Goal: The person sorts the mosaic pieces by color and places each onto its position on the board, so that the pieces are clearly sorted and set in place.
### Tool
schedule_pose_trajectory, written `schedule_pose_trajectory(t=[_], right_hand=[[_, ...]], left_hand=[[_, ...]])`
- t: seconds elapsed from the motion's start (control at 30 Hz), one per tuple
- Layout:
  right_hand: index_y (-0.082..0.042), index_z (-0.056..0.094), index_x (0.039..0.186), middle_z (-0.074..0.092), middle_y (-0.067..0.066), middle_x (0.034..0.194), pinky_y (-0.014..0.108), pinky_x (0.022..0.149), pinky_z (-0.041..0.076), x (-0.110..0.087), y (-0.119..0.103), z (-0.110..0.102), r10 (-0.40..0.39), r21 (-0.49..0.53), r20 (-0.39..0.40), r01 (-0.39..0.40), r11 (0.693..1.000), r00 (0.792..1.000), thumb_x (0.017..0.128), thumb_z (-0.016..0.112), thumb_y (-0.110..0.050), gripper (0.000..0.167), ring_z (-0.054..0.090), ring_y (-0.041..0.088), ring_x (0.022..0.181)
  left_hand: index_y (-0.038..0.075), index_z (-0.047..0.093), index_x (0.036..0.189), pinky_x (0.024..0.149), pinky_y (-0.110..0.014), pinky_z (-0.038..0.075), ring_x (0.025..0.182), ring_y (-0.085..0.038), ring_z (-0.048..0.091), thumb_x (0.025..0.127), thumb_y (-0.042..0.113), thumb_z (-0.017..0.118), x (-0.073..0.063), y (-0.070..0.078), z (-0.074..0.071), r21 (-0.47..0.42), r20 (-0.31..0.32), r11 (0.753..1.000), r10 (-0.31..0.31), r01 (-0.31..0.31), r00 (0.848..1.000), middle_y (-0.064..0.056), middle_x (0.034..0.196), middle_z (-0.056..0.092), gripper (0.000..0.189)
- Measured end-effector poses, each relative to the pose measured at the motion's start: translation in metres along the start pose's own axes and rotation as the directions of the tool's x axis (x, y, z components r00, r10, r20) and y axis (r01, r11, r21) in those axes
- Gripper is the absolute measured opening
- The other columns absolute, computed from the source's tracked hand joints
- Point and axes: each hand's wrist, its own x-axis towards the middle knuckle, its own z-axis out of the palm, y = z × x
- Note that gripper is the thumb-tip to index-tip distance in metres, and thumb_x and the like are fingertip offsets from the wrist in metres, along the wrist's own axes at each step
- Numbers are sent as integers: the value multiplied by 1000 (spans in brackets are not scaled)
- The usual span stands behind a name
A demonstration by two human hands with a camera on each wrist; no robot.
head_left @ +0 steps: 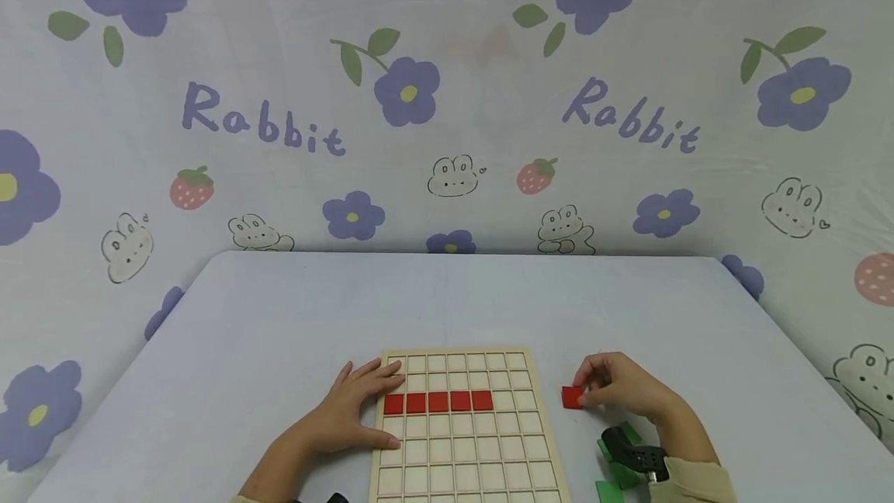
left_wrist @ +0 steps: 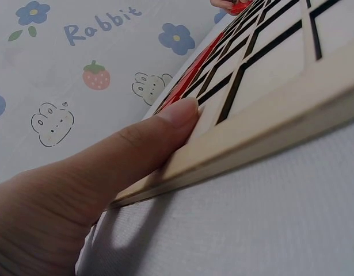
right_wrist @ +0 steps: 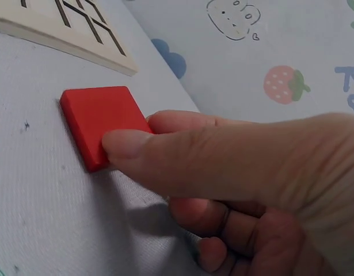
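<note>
A pale wooden grid board lies on the table, with a row of several red square tiles set into its third row from the left edge. My left hand rests spread over the board's left edge; in the left wrist view its thumb presses on the wooden rim. To the right of the board, my right hand pinches a red square tile between thumb and fingers. That tile is tilted close over the white tabletop, apart from the board.
Several green tiles lie beside and below my right wrist, partly hidden by the black wrist camera. The white table reaches back to a hanging cloth printed with flowers and rabbits.
</note>
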Motion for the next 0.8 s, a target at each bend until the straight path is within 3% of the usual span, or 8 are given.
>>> schedule_pose_trajectory(t=[0.37,0.63,0.8], right_hand=[[5,61,88,55,2,75,21,54,42,-4,-4,3,9,17,5,-9,1000,1000,74,74,-5,21,48,11,65],[5,65,92,65,5,82,24,58,46,-9,-10,6,7,32,53,-8,999,999,80,70,-10,20,52,10,69],[2,67,94,65,6,83,24,58,46,-7,-12,11,20,6,5,-20,1000,1000,82,68,-13,20,52,11,70]], left_hand=[[14,50,134,111,-64,-3,141,-37,22,64,51,79,-3,2,-2,1,6,1000,-3,3,1000,-6,147,40,85],[13,50,134,110,-64,-3,140,-38,22,64,50,79,-4,2,-3,-4,7,1000,13,-13,1000,-6,147,40,85],[13,50,134,111,-64,-3,140,-37,22,64,50,79,-5,2,-4,-3,9,1000,13,-13,1000,-6,147,40,85]])
